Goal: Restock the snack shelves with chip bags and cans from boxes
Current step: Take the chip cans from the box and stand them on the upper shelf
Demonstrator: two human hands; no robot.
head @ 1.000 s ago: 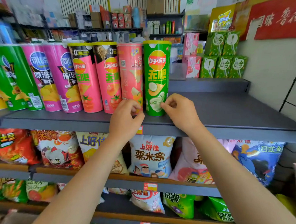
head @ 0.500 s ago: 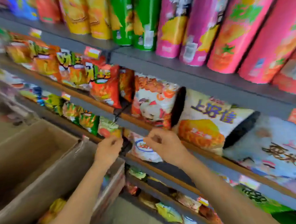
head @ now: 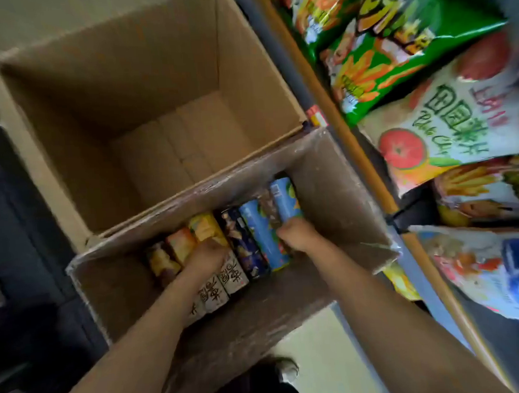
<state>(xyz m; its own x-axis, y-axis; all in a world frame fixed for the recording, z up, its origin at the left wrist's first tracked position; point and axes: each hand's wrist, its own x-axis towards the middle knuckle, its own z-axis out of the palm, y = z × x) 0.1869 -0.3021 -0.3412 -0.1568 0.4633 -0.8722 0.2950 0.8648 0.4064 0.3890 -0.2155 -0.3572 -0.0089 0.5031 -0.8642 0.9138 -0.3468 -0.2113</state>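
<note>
Bare forearms reach down from the lower edge of the view into the near box, both hands knuckles-up among the cans lying there on their sides. The left hand rests on a yellow can, fingers bent down over it; blur hides whether they close round it, so I cannot tell if it grips. The right hand has its fingers curled down onto the lower end of a blue can, seemingly grasping it, with another blue can just beside its knuckles. A dark can lies between the two hands, and white cans with black lettering show beside the left wrist. Touching the near box on its far side stands an open far box, its floor bare cardboard. To the right runs a shelf edge with a price tag, and behind it lie chip bags in green, white and blue. A shoe shows below the near box.
</note>
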